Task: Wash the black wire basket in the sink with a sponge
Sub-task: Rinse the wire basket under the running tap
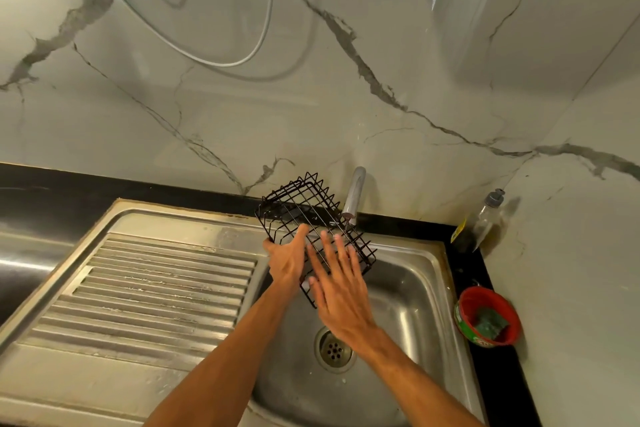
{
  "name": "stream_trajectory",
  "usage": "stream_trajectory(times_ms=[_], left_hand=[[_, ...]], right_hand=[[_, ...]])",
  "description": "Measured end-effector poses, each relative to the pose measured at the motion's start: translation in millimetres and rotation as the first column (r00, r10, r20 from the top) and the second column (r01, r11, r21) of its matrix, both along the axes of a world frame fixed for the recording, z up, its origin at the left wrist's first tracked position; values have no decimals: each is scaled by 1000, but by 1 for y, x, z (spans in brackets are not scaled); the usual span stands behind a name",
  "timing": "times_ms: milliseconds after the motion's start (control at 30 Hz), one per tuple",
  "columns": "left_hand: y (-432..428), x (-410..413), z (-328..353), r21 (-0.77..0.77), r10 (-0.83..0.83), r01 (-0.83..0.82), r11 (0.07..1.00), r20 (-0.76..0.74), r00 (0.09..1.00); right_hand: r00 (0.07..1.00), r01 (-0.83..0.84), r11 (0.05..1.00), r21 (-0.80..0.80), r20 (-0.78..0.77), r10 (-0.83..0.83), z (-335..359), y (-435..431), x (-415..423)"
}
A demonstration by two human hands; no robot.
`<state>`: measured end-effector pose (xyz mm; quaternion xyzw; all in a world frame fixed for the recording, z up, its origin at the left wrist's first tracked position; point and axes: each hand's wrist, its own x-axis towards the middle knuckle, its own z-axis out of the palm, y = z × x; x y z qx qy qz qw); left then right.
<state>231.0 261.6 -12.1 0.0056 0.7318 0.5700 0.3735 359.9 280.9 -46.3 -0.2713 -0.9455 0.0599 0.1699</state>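
Black wire basket (304, 218), a rectangular one of thin metal rods, is held tilted above the stainless steel sink (415, 305), near the chrome tap (355, 194). The left hand (287, 262) grips its edge. The right hand (341, 295) lies flat on the wires with straight fingers and holds nothing. The green sponge (490, 324) sits in the round red bowl (498, 302) on the counter, well apart. The washing seems only at its start; scrubbing and rinsing remain.

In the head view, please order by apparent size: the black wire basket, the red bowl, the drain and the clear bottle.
1. black wire basket, largest, though held nearer the camera.
2. red bowl.
3. drain and clear bottle look about alike; the drain is partly hidden, so unranked.
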Motion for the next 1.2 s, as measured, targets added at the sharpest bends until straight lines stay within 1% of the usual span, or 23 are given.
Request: stream_trajectory(times_ms=[33,67,167,200,267,300,333,367,433,467,500,567,633,700,833,867,900,933,967,1000,1100,1133,1200], left_hand=[[1,-2,0,8,-1,1,1000,1,1000],[2,-3,0,11,2,-2,1000,6,1000],[4,-5,-8,-12,52,-52,999,13,999],[4,-3,-5,-13,53,-52,999,28,998],[1,-1,3,24,53,-54,998,46,998],[2,-2,3,31,58,-60,998,58,997],[3,-3,2,36,68,-71,997,71,995],[4,-3,0,36,74,-77,996,77,994],[3,-3,-1,42,86,-89,995,76,993],[2,-3,-2,52,93,-97,994,76,993],[2,-5,-3,60,100,-106,993,88,991],[1,-9,-2,60,115,-124,991,132,985],[-1,-13,-5,64,123,-135,989,159,980],[-3,-14,-8,86,127,-143,986,170,977],[-1,-15,-14,101,142,-169,980,232,962],[-1,-15,-13,103,148,-180,978,258,955],[-1,-14,-11,103,153,-188,977,275,949],[-2,-15,-10,101,165,-200,975,280,946],[-3,-15,-10,96,177,-211,973,278,944],[-2,-16,-12,92,188,-219,971,269,945],[-3,-15,-16,136,180,-215,967,233,956],[-5,-14,-19,147,174,-208,967,214,961],[-14,-15,-27,140,155,-177,974,153,976]], right_hand=[[999,-52,998,27,7,52,-1,4,5],[998,-56,998,11,-4,56,-2,13,11],[973,165,970,-177,-131,-190,-2,31,18],[969,184,969,-168,-135,-207,-2,27,14],[990,94,994,-61,-101,-100,-2,17,9],[996,41,999,-22,-82,-42,-1,19,12],[997,26,1000,-12,-73,-27,0,28,15],[994,69,996,-52,-81,-74,0,39,17],[955,238,946,-219,-127,-270,1,52,15],[937,277,921,-274,-135,-322,2,51,11],[935,277,921,-274,-143,-323,5,44,6],[960,201,962,-184,-156,-231,9,34,3],[980,146,986,-76,-124,-155,9,35,6],[986,131,991,-32,-101,-133,6,34,2],[995,-104,991,88,16,103,2,21,-1],[994,-112,990,88,10,112,3,27,2],[997,-66,997,48,-24,67,4,35,6],[996,18,999,-28,-82,-20,5,41,7],[985,93,988,-120,-133,-109,5,42,8],[973,127,973,-194,-168,-161,4,39,8],[949,63,960,-275,-280,-142,3,21,6],[923,63,942,-331,-340,-182,3,19,9],[803,137,843,-520,-441,-402,6,17,13]])
